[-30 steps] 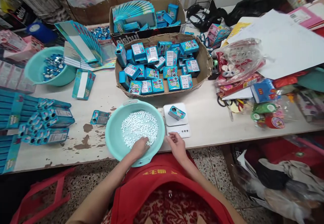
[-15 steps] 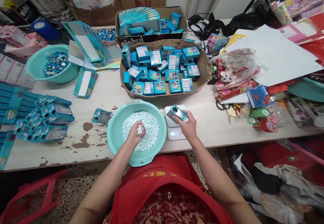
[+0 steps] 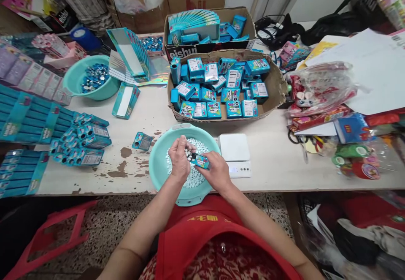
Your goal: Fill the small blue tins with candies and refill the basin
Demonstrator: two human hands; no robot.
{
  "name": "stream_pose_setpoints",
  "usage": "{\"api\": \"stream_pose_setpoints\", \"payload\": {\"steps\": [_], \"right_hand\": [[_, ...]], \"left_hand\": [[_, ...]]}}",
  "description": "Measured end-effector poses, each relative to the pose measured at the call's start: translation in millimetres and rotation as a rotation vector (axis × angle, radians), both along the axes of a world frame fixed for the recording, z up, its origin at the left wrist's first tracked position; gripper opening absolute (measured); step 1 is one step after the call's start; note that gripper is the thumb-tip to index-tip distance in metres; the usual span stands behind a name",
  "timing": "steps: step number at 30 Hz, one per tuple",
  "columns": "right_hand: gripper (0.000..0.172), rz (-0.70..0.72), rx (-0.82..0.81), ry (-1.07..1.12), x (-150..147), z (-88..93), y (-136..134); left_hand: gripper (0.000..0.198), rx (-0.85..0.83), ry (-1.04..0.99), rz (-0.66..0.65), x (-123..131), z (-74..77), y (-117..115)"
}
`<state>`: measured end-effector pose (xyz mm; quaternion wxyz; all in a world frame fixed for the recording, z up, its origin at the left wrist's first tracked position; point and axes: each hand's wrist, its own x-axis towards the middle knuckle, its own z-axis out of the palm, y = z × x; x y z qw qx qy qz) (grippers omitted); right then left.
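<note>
My left hand [image 3: 181, 158] is cupped over the turquoise basin [image 3: 156, 174], its fingers curled around small white candies [image 3: 189, 153]. More loose white candies [image 3: 195, 180] cover the basin's floor. With my right hand [image 3: 218, 171] I grip a small blue candy box [image 3: 200, 161], tilted so its dark round opening faces the candies in my left hand. The box is over the basin, close against my left fingers. Just right of the basin, a white kitchen scale [image 3: 234, 148] has a bare plate.
A cardboard box [image 3: 278, 99] of blue candy boxes stands behind the basin, another box [image 3: 210, 47] beyond it. One blue box [image 3: 142, 141] lies left of the basin. Stacked boxes [image 3: 85, 140] and a bowl of shiny caps [image 3: 74, 83] are farther left; packages and papers [image 3: 373, 73] crowd the right.
My right hand has brought the blue candy box from above the scale leftward over the basin. My left hand has lifted its candies to meet the box's opening. The view has shifted.
</note>
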<state>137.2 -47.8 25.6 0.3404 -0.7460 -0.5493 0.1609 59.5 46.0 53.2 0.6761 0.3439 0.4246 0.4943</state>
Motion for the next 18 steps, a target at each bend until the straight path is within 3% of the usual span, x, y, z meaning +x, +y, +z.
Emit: {"api": "stream_pose_setpoints", "payload": {"steps": [14, 18], "right_hand": [[0.029, 0.002, -0.057, 0.053, 0.4, -7.3, 6.6], [0.033, 0.007, -0.058, 0.112, -0.3, -11.6, 8.0]], "left_hand": [[0.046, -0.036, 0.007, -0.029, -1.7, -10.6, 5.6], [0.048, -0.093, -0.034, -0.035, -0.2, -5.8, 9.4]]}}
